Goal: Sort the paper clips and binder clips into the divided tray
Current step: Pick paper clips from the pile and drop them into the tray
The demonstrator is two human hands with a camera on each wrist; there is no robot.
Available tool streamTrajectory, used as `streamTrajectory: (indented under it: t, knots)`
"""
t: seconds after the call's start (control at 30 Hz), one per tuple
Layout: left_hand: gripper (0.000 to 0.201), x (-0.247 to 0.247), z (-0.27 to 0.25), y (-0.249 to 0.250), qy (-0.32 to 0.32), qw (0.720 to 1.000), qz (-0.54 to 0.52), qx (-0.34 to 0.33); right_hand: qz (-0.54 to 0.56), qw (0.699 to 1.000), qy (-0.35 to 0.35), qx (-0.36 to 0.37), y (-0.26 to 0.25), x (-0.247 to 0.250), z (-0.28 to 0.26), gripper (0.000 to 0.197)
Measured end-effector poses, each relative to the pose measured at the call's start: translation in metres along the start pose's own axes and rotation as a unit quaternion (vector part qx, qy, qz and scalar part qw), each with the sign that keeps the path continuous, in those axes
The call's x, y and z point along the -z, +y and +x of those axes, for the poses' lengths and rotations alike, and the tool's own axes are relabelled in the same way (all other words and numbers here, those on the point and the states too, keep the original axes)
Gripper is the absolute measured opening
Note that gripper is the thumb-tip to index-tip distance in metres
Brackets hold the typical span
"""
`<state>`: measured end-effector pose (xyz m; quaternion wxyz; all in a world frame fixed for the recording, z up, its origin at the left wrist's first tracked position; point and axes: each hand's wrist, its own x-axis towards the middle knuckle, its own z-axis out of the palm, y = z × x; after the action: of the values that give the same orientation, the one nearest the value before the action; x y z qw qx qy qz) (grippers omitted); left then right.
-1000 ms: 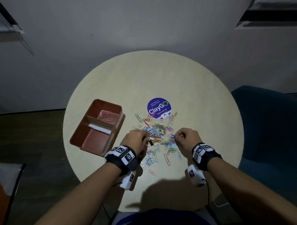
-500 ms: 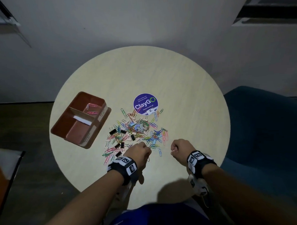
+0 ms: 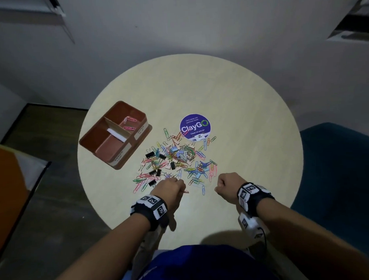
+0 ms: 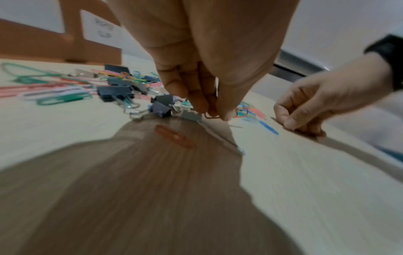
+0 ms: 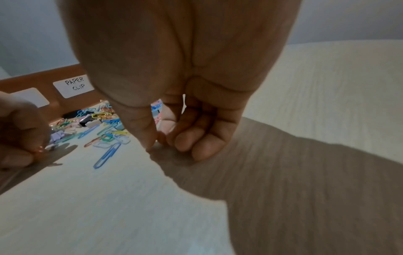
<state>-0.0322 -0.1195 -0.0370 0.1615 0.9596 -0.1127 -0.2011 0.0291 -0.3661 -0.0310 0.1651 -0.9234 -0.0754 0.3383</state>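
— What are the hands doing?

— The left hand (image 3: pixel 169 187) is pinching a thin red paper clip (image 4: pixel 212 116) between thumb and fingertips, low over the table (image 3: pixel 241 108), at the near edge of the clip pile (image 3: pixel 176 159). The right hand (image 3: pixel 228 185) is sitting curled just right of the pile, thumb meeting forefinger (whether anything is caught between them, I cannot tell).

— And the tray?

— The brown divided tray (image 3: pixel 137 139) is standing left of the pile, well apart from both hands. Two pink paper clips (image 3: pixel 129 124) are lying in its far compartment, the one labelled "PAPER CLIP"; the near compartment is showing only its brown floor.

— The rest?

— Coloured paper clips and black binder clips (image 3: pixel 150 155) are lying mixed, reaching up to a round purple sticker (image 3: pixel 194 127).
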Motion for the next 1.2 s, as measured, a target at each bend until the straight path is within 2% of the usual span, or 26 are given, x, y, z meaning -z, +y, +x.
streamTrajectory:
  t: [0.2, 0.33, 0.43, 0.57, 0.73, 0.93, 1.2]
  knots:
    - [0.012, 0.012, -0.008, -0.027, 0.091, 0.984, -0.111, 0.104, 0.049, 0.993, 0.101, -0.040, -0.015, 0.004, 0.013, 0.018]
    - [0.008, 0.023, -0.012, -0.053, 0.123, 0.972, -0.119, 0.162, 0.038, 0.986, 0.148, -0.067, -0.025, 0.006, 0.022, 0.031]
    - [0.009, 0.032, -0.011, -0.068, 0.142, 0.962, -0.111, 0.204, 0.027, 0.986, 0.142, -0.086, -0.030, 0.006, 0.027, 0.034]
    - [0.013, 0.045, -0.004, -0.079, 0.148, 0.958, -0.096, 0.227, 0.023, 0.989, 0.114, -0.093, -0.032, 0.007, 0.032, 0.019]
    - [0.016, 0.055, 0.002, -0.083, 0.147, 0.951, -0.098, 0.252, 0.016, 0.992, 0.093, -0.081, -0.036, 0.007, 0.026, 0.008]
    - [0.005, 0.055, -0.015, -0.097, 0.145, 0.950, -0.114, 0.253, 0.096, 0.990, 0.093, -0.047, -0.037, 0.005, 0.016, 0.009]
    - [0.006, 0.052, -0.041, -0.092, 0.120, 0.949, -0.133, 0.259, 0.125, 0.989, 0.082, -0.014, -0.046, 0.006, 0.014, 0.020]
